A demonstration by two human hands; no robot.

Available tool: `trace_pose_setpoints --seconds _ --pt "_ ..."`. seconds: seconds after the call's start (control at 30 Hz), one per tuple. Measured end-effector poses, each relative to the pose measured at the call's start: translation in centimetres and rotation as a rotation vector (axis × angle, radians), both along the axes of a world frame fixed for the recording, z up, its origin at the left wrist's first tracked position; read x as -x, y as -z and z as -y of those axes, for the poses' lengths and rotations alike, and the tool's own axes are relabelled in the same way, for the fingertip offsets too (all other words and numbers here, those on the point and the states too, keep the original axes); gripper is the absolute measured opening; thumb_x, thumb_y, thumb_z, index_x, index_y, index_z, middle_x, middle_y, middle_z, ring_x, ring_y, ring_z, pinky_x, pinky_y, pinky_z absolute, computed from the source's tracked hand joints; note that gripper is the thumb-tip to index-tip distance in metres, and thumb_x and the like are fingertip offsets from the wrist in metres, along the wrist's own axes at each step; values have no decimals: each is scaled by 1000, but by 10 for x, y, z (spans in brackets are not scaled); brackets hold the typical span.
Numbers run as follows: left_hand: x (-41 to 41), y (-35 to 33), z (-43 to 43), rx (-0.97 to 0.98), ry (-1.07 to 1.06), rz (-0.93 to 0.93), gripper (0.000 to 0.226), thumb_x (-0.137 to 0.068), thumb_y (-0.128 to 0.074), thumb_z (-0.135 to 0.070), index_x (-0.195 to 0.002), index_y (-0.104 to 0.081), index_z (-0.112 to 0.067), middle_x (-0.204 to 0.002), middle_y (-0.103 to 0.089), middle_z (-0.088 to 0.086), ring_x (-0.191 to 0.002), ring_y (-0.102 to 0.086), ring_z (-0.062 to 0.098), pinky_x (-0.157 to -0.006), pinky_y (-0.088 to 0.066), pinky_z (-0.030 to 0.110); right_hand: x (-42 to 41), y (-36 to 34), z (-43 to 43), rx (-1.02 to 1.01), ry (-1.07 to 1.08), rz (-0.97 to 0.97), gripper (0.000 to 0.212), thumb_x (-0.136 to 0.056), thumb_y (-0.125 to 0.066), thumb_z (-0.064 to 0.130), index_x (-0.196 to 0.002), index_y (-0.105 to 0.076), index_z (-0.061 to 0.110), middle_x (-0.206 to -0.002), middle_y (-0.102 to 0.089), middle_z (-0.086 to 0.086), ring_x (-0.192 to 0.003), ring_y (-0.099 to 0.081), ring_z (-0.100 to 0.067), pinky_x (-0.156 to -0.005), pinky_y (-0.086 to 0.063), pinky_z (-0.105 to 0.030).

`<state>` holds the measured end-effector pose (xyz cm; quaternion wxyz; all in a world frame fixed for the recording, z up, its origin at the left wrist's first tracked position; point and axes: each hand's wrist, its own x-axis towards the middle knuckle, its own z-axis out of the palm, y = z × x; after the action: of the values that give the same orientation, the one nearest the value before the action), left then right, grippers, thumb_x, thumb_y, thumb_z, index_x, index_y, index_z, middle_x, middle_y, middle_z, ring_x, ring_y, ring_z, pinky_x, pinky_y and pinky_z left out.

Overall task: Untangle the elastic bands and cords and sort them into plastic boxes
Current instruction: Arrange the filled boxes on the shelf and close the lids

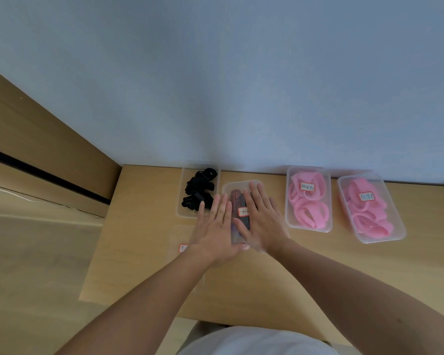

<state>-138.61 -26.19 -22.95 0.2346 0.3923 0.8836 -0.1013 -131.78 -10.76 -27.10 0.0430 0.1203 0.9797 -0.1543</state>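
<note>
Nearly finished, I judge: left hand (215, 226) and right hand (263, 221), fingers straight, press flat on the lidded box (237, 185) of dark bands. At three o'clock two closed boxes (289, 201) hold pink bands (310, 213); at ten o'clock the black cords (199, 190) sit in a seemingly lidless box (182, 213).

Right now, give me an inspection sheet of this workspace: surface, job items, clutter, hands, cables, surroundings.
Surface: wooden table, set against the wall.
Job's things: black-band box, apparently unlidded; dark-band box, lidded and labelled; left pink-band box and right pink-band box, both lidded and labelled.
Clutter: loose clear lid with a label, left of the hands.
Hands: left hand and right hand flat on the dark-band box lid, fingers straight.
Cables: thin white cable beyond the table's left edge.
Surroundings: wall is blue-grey; wooden panel at left.
</note>
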Motion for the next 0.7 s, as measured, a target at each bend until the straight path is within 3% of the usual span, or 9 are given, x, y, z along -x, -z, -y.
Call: trace_pose_setpoints --seconds 0.1,0.23,0.33,0.5,0.7 --pt "-19 7 4 -7 -33 -49 103 -91 -9 -80 -156 23 -6 -160 39 12 -146 43 27 -120 17 60 2 -2 -1 -4 -9 17 84 -99 -17 70 -162 -11 15 -171 4 -7 -157 10 -24 -123 -22 -54" --pt "-27 9 1 18 -83 -72 102 -86 3 -80 -154 24 -7 -161 38 13 -147 39 27 -119 19 61 4 -8 -1 -12 -7 47 83 -96 -19 71 -162 -13 20 -171 0 -7 -157 7 -25 -120 -21 -57" --pt "-23 8 -2 19 -92 -49 103 -91 -10 -81 -157 22 -8 -161 38 10 -148 38 26 -120 19 60 13 -17 4 -87 -6 75 77 -97 -22 59 -157 -30 12 -168 -19 -15 -156 -11 -33 -116 -26 -62" --pt "-8 -8 -10 26 -67 -7 102 -93 -18 -80 -158 20 -11 -164 33 6 -149 37 25 -120 19 61 25 -17 -2 -164 -150 101 72 -101 -11 48 -162 -12 9 -171 -3 -12 -157 4 -31 -122 -5 -64" --pt "-5 -18 -19 10 -125 69 104 -94 -29 -78 -160 19 -13 -167 28 2 -150 34 23 -121 16 60 31 -21 -9 -169 -159 109 77 -97 -4 51 -161 -17 10 -169 -11 -14 -157 -3 -35 -121 -9 -65"
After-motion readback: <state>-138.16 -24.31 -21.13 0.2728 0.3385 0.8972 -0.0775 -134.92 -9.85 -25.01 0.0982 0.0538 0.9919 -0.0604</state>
